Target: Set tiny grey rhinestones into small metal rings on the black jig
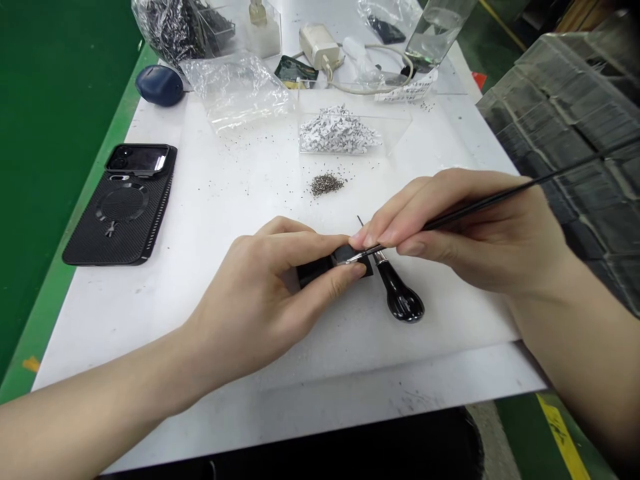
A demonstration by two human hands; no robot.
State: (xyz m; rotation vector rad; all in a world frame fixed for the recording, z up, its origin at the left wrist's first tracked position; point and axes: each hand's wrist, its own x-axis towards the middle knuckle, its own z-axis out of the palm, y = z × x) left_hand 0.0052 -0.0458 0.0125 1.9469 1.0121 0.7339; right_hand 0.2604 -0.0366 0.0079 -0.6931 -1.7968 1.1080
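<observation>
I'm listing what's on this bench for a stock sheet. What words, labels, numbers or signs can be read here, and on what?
White printed slip by the cable: print too small to read.
Dark green sachet: markings too blurred to read.
White plug adapter: no legible text.
Nothing else shows readable writing.

White table [320, 413] mid-frame, on green painted floor [50, 147]. Paler green band [87, 227] along table's left edge. Stacked grey plastic crates [565, 127] just beside table's right edge. Yellow floor stripe [563, 433] past table's near right corner, second yellow stripe [500, 20] past far right corner. Bare grey floor patch [493, 443] below near edge. Light soft, even.
</observation>
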